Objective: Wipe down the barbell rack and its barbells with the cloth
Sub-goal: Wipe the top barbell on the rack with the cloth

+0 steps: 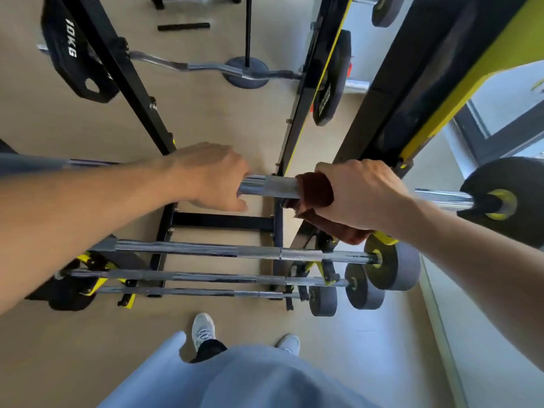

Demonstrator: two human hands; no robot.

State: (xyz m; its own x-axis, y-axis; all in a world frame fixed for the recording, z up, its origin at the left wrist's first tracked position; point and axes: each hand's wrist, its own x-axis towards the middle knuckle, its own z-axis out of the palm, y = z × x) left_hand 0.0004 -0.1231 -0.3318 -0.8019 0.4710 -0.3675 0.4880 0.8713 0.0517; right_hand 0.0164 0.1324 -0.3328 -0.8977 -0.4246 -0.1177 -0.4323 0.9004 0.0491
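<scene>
A chrome barbell (269, 186) lies across the black and yellow rack (223, 220) at chest height. My left hand (210, 175) grips its shaft from above. Just to the right, my right hand (357, 192) holds a brown cloth (315, 191) wrapped around the same shaft, with a loose end hanging below my palm. The bar's grey end plate (512, 198) shows at the far right. Three more barbells (220, 251) with grey plates rest on lower rungs of the rack.
A curl bar (182, 65) with a 10 kg black plate (69, 51) sits on the rack's upper rung. A black and yellow upright (418, 92) stands close on the right. Beige floor lies below, with my white shoes (203, 329) near the rack's base.
</scene>
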